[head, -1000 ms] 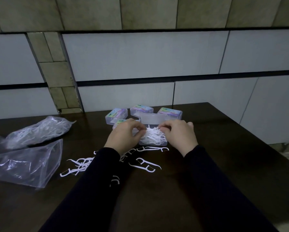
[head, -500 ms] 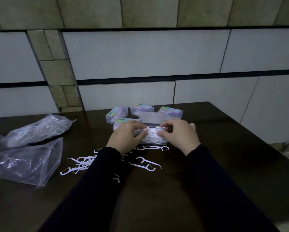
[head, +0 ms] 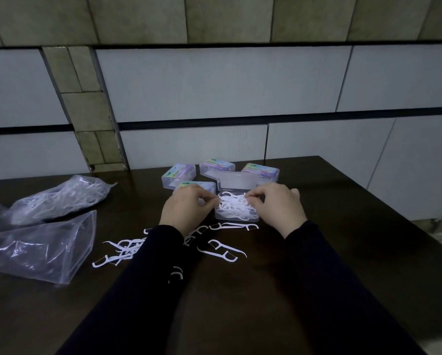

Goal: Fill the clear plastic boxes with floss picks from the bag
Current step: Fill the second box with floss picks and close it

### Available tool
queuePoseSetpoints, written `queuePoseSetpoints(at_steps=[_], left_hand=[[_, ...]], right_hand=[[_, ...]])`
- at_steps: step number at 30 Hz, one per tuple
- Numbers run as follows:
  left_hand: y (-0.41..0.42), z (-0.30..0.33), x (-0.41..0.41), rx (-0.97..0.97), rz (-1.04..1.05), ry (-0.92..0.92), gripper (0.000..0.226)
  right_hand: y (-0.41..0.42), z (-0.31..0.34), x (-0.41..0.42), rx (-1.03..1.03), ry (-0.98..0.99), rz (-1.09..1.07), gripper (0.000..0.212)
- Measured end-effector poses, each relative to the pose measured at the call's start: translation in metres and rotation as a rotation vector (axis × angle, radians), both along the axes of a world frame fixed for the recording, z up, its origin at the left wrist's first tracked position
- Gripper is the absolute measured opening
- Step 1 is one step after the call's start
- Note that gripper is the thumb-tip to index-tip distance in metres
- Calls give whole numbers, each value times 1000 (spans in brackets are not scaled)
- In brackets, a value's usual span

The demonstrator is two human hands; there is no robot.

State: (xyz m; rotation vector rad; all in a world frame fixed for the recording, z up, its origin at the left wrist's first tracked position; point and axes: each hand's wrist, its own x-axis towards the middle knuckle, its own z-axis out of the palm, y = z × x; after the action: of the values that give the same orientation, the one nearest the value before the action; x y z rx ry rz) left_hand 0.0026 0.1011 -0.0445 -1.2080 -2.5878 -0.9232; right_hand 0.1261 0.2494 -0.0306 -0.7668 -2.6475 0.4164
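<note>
Floss picks [head: 236,208] heaped in the open clear box [head: 236,217] at mid counter, piled above its rim, lid [head: 236,181] tipped up behind. Left hand [head: 186,210] and right hand [head: 275,208] at either side of the heap, fingers curled in and pinching at the top picks; fingertips lost in the white tangle, so the exact hold hard to make out. Near wall of the box partly masked by both hands. Four closed boxes behind: one [head: 179,175] at the back left, one [head: 216,167] in the middle, one [head: 262,171] at the back right partly hidden by the raised lid, one [head: 197,187] half covered by the left hand. Loose picks [head: 120,251] scattered on the dark counter [head: 355,252] near the left sleeve [head: 127,298], some tucked under it; a pair [head: 222,252] lying between the sleeves, another [head: 236,226] just in front of the box. Filled bag [head: 61,198] and flat bag [head: 38,248] well off to the left, both cut by the frame edge. Bare counter to the right, reaching to its right edge; wall [head: 214,85] close behind the boxes.
</note>
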Motion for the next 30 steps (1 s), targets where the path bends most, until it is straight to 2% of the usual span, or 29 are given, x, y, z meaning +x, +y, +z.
queuePoseSetpoints(at_steps=[3,5,7,10,13,16,19,25,29,30], left_hand=[[-2,4,0,63,-15,-65,20],[-6,10,-1,39,-24,-78,19],[-12,15,0,-20,-47,-70,13],[-23,20,3,-134,-119,-135,7],[-33,21,6,-317,-123,-224,29],[-42,20,6,-404,-68,-228,42],[-50,18,5,-430,-42,-261,43],[-50,13,10,-372,-5,-248,20],[-53,13,10,-381,36,-199,22],[-52,13,11,-385,49,-180,21]], right_hand=[[-3,6,4,11,63,36,16],[-9,11,7,24,101,88,15],[-18,18,9,1,49,149,19],[-32,24,13,-12,-156,191,43],[-42,20,19,94,-300,181,70],[-48,12,20,160,-324,168,80],[-48,9,17,149,-367,170,74],[-44,10,17,123,-387,160,31],[-46,9,16,110,-403,141,45],[-46,8,15,109,-406,135,43]])
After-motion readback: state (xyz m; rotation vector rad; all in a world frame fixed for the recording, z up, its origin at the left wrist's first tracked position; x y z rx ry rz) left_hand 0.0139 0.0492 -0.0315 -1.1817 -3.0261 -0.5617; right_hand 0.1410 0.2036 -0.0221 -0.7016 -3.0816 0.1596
